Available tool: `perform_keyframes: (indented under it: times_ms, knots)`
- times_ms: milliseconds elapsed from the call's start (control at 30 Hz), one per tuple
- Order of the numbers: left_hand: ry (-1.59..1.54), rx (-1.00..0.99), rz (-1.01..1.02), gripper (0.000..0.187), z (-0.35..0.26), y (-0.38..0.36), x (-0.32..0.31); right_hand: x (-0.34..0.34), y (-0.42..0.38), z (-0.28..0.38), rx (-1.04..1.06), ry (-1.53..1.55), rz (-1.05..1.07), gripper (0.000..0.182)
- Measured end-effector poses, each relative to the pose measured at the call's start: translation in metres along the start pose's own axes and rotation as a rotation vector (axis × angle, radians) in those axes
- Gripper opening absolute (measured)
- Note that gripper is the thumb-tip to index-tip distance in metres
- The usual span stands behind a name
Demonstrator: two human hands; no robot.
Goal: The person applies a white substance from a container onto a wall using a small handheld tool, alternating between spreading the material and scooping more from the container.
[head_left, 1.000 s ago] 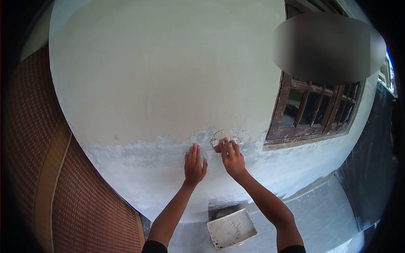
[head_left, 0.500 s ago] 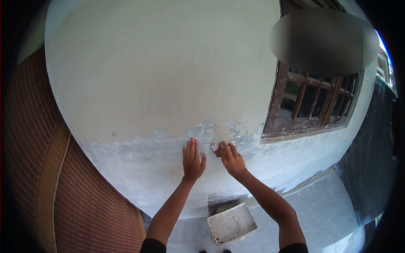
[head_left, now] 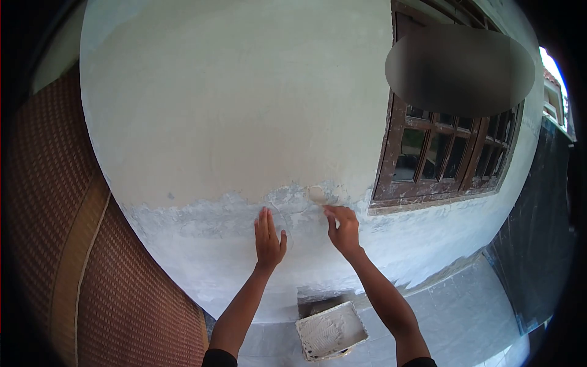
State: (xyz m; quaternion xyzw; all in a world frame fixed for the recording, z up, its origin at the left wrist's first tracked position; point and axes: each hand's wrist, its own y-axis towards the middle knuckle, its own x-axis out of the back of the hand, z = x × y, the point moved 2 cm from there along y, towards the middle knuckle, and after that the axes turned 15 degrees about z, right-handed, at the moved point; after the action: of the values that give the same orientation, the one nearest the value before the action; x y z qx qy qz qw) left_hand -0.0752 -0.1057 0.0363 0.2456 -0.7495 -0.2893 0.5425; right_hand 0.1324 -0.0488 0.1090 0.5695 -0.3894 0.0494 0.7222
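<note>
My left hand point(head_left: 268, 243) lies flat against the wall, its fingers straight and pointing up, just below the edge of the peeling strip point(head_left: 229, 208). To its right, my right hand point(head_left: 346, 229) has thumb and fingers pinched together at the wall. The pinch meets the lower edge of a small beige patch point(head_left: 318, 194); what the fingers hold, if anything, is too small to make out. Above the strip the wall point(head_left: 244, 110) is cream, and below it is whitish grey.
A tray point(head_left: 332, 330) smeared with white paste stands on the grey tiled floor point(head_left: 440, 303) below my hands. A brown wooden window point(head_left: 437, 150) is at the right, partly covered by a blur. Woven brown matting point(head_left: 140, 281) runs along the left, dark sheeting point(head_left: 538, 226) along the right.
My right hand has shifted slightly right and turned; the reddish piece seen under its fingers no longer shows. My left hand stays flat, a little lower and further left in view.
</note>
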Motion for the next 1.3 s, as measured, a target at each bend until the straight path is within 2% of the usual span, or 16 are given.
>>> perform_keyframes:
  times_ms: [67,300,433,533,600,633,733,800,867,900,933,1067,1100,1133,1200,1300]
  knots:
    - [0.020,0.014,-0.001,0.064,0.008,0.000,-0.005,-0.002,0.005,-0.007,-0.169,0.383,-0.150,0.019]
    - [0.163,-0.006,-0.069,0.060,0.031,0.002,-0.033,-0.021,0.027,-0.001,-0.221,0.524,-0.293,0.018]
    - [0.261,-0.012,-0.167,0.059,0.045,0.003,-0.053,-0.031,0.035,-0.016,-0.214,0.467,-0.340,0.019]
    - [0.331,-0.038,-0.231,0.058,0.054,0.003,-0.063,-0.016,0.034,-0.029,-0.352,0.555,-0.333,0.021]
    - [0.359,-0.048,-0.259,0.058,0.058,0.003,-0.068,-0.007,0.027,-0.045,-0.488,0.752,-0.522,0.022]
    - [0.390,-0.060,-0.288,0.058,0.059,0.003,-0.070,-0.002,0.023,-0.051,-0.524,0.773,-0.530,0.023]
    - [0.441,-0.067,-0.330,0.057,0.061,0.004,-0.074,-0.006,0.018,-0.043,-0.509,0.920,-0.533,0.024]
    - [0.441,-0.073,-0.339,0.057,0.063,0.004,-0.074,-0.015,0.024,-0.021,-0.398,0.922,-0.343,0.025]
    - [0.441,-0.081,-0.344,0.057,0.063,0.004,-0.075,-0.035,0.030,-0.017,-0.309,0.669,-0.192,0.023]
    - [0.438,-0.073,-0.342,0.056,0.063,0.003,-0.075,-0.036,0.032,-0.020,-0.320,0.461,-0.192,0.024]
    - [0.436,-0.065,-0.340,0.056,0.063,0.003,-0.075,-0.032,0.031,-0.025,-0.326,0.461,-0.192,0.024]
    - [0.445,-0.073,-0.353,0.057,0.063,0.003,-0.073,-0.008,0.009,-0.055,-0.620,0.928,-0.648,0.024]
    - [0.443,-0.075,-0.346,0.057,0.063,0.002,-0.074,-0.004,0.005,-0.058,-0.595,0.884,-0.720,0.024]
    - [0.442,-0.078,-0.341,0.057,0.063,0.002,-0.074,-0.007,0.001,-0.056,-0.594,0.884,-0.718,0.024]
    - [0.438,-0.073,-0.341,0.057,0.064,0.003,-0.074,-0.018,0.007,-0.040,-0.528,1.006,-0.543,0.023]
    - [0.430,-0.071,-0.329,0.057,0.065,0.002,-0.077,-0.035,0.025,-0.023,-0.421,0.720,-0.329,0.022]
